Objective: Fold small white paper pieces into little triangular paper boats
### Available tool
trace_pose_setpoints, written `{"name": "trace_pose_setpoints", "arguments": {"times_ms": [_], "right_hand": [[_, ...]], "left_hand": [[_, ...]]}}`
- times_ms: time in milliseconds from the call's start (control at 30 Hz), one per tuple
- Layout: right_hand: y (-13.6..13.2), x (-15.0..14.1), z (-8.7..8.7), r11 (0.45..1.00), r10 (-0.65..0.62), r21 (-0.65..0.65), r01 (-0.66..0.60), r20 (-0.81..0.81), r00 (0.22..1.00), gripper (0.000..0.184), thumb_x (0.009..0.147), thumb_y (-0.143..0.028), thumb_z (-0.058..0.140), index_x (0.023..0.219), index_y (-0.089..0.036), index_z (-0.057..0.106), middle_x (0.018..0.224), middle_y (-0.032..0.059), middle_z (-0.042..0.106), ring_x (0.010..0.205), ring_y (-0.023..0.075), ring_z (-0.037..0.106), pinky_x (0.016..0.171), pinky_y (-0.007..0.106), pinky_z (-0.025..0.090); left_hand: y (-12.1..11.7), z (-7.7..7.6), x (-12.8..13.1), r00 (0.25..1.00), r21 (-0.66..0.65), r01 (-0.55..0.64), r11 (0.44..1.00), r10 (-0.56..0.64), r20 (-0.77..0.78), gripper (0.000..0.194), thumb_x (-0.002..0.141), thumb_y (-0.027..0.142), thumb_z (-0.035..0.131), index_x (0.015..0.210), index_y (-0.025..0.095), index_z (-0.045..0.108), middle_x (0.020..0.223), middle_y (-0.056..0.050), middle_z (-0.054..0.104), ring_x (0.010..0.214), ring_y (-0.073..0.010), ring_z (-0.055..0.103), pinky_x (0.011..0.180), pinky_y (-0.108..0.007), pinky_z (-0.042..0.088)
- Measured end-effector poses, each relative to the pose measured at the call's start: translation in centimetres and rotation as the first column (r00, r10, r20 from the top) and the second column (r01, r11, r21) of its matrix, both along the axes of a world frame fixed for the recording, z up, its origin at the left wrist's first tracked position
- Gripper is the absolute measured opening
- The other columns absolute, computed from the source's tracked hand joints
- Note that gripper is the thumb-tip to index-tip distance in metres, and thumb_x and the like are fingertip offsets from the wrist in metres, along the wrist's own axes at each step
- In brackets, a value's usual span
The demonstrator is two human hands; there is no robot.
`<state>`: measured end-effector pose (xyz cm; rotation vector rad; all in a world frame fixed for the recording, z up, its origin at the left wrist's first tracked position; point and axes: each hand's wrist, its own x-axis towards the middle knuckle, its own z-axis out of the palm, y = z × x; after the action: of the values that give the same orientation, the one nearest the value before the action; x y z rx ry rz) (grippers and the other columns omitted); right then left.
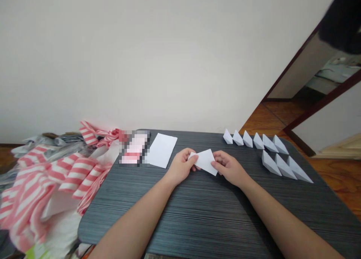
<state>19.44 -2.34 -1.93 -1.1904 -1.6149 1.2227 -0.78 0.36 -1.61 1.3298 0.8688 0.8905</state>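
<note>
A small folded piece of white paper (pixel 206 161) is held between my two hands above the dark wood-grain table (pixel 197 214). My left hand (pixel 182 165) pinches its left end between thumb and fingers. At the right edge, my right hand (pixel 228 166) grips it with the thumb in front and the fingers curled behind. The paper is tilted, with a pointed corner up and another toward the lower right. Its back side is hidden from me.
Folded white paper pieces (pixel 258 141) stand in two rows at the table's right. White paper sheets (pixel 162 150) lie left of my hands, beside a blurred-out phone-like object (pixel 134 147). Red-and-white striped cloth (pixel 53 180) is heaped beyond the left edge. A wall (pixel 155 63) rises behind.
</note>
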Motion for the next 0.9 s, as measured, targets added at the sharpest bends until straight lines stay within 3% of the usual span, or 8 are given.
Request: {"name": "trace_pose_setpoints", "arguments": {"times_ms": [100, 233, 367, 533, 633, 733, 900], "right_hand": [[0.1, 0.2, -0.2, 0.999, -0.054, -0.003, 0.054, 0.087, 0.995, 0.018, 0.084, -0.036, 0.054, 0.09, -0.019, 0.054, 0.063, -0.001, 0.059, 0.054, 0.0124, 0.052, 0.049, 0.022, 0.038], [0.3, 0.6, -0.5, 0.99, -0.138, 0.025, 0.136, 0.148, 0.979, 0.021, 0.082, -0.04, 0.055, 0.088, -0.019, 0.056, 0.065, -0.0004, 0.059, 0.056, 0.0138, 0.054, 0.049, 0.023, 0.04], [0.3, 0.7, -0.2, 0.993, -0.121, 0.024, 0.118, 0.188, 0.975, 0.023, 0.082, -0.041, 0.055, 0.086, -0.018, 0.06, 0.065, 0.0001, 0.06, 0.054, 0.0136, 0.054, 0.049, 0.023, 0.041], [0.0, 0.3, 0.5, 0.998, -0.063, 0.035, 0.056, 0.216, 0.974, 0.022, 0.08, -0.039, 0.056, 0.082, -0.018, 0.062, 0.061, -0.0002, 0.06, 0.052, 0.0129, 0.053, 0.047, 0.023, 0.04], [0.0, 0.2, 0.6, 0.999, -0.032, 0.016, 0.03, 0.199, 0.98, 0.021, 0.081, -0.038, 0.056, 0.083, -0.018, 0.062, 0.06, -0.0001, 0.06, 0.052, 0.0133, 0.054, 0.047, 0.023, 0.041], [-0.1, 0.1, 0.3, 0.999, -0.042, 0.005, 0.041, 0.133, 0.99, 0.023, 0.085, -0.036, 0.051, 0.098, -0.018, 0.059, 0.059, -0.0007, 0.059, 0.051, 0.0135, 0.055, 0.048, 0.024, 0.042], [-0.3, 0.4, 0.3, 0.992, -0.041, 0.119, 0.036, 0.041, 0.998, 0.026, 0.092, -0.029, 0.036, 0.106, -0.019, 0.055, 0.063, 0.0008, 0.059, 0.048, 0.0114, 0.048, 0.049, 0.024, 0.041]], "left_hand": [[0.1, -0.1, 0.0, 0.999, -0.036, 0.008, 0.999, -0.006, 0.045, 0.02, 0.082, 0.035, 0.051, 0.088, 0.017, 0.046, 0.063, -0.001, 0.062, 0.053, -0.0111, 0.056, 0.05, -0.02, 0.041], [0.0, -0.1, 0.0, 0.999, -0.039, 0.038, 0.999, -0.038, -0.006, 0.02, 0.079, 0.032, 0.055, 0.088, 0.015, 0.05, 0.064, -0.003, 0.064, 0.055, -0.0115, 0.058, 0.053, -0.021, 0.043], [-0.1, 0.4, -0.1, 0.991, -0.008, 0.085, 0.996, -0.086, -0.103, 0.028, 0.079, 0.033, 0.055, 0.098, 0.013, 0.059, 0.071, -0.004, 0.065, 0.06, -0.0125, 0.058, 0.055, -0.022, 0.043], [-0.5, 1.2, -0.3, 0.969, 0.115, 0.088, 0.989, -0.058, -0.239, 0.028, 0.079, 0.036, 0.054, 0.089, 0.013, 0.067, 0.079, -0.005, 0.065, 0.068, -0.0141, 0.056, 0.06, -0.023, 0.042], [-0.6, 1.2, -0.3, 0.965, 0.103, 0.094, 0.99, -0.065, -0.255, 0.029, 0.079, 0.038, 0.054, 0.088, 0.013, 0.067, 0.076, -0.004, 0.064, 0.066, -0.0139, 0.056, 0.057, -0.022, 0.042], [-0.5, 0.9, -0.2, 0.972, 0.053, 0.067, 0.996, -0.053, -0.231, 0.031, 0.08, 0.04, 0.052, 0.089, 0.014, 0.064, 0.07, -0.002, 0.06, 0.055, -0.0109, 0.052, 0.049, -0.021, 0.041], [-0.1, 0.3, -0.3, 0.98, 0.033, 0.016, 0.999, -0.009, -0.199, 0.031, 0.082, 0.041, 0.049, 0.092, 0.014, 0.059, 0.069, -0.001, 0.057, 0.046, -0.007, 0.047, 0.042, -0.019, 0.036]]}}
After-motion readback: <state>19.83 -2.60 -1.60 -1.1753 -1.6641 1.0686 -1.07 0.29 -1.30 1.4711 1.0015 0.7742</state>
